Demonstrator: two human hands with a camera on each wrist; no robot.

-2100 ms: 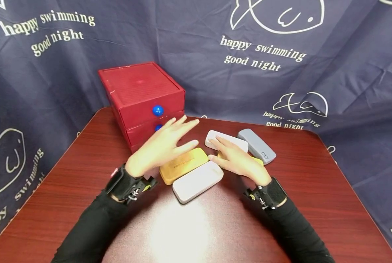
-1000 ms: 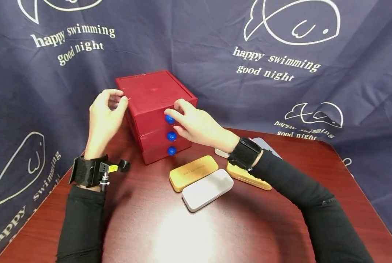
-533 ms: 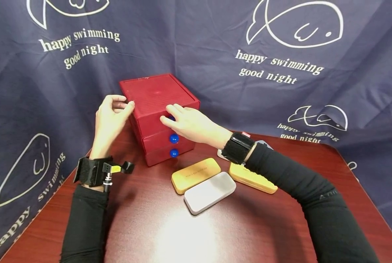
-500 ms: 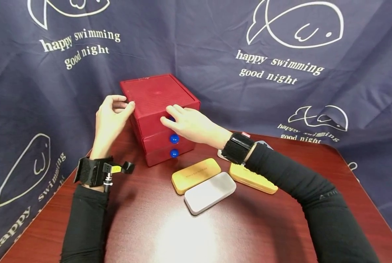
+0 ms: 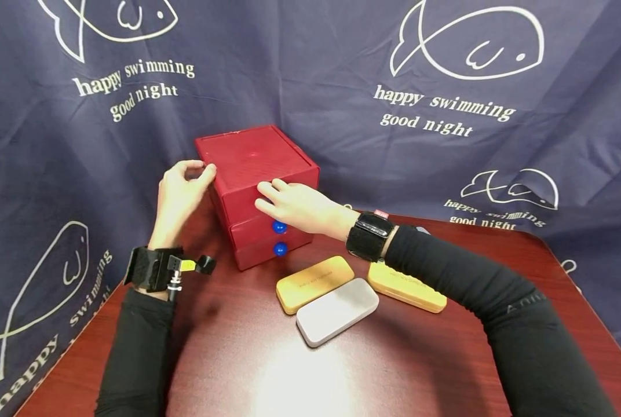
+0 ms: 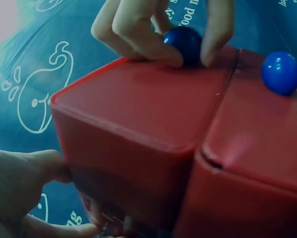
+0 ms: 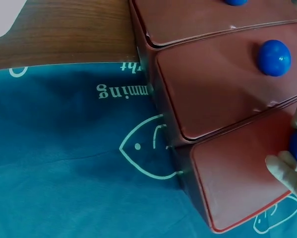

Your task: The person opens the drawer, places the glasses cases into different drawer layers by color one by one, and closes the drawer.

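A red drawer cabinet stands at the back left of the table, blue knobs down its front. My right hand reaches across to the top drawer, thumb and fingers gripping its blue knob; the head view hides that knob. At the cabinet's upper left edge, my left hand holds on with thumb and curled fingers, its fingertips partly hidden. The middle knob and bottom knob are untouched. Whether the top drawer is out at all, I cannot tell.
In front of the cabinet, a yellow glasses case and a white case lie side by side. Another yellow case lies under my right forearm. A grey-blue case is mostly hidden behind the sleeve. Printed cloth hangs behind.
Both hands left the space above the cases. My left hand went to the cabinet's left edge and my right hand took hold of the top knob. The head view shifted slightly.
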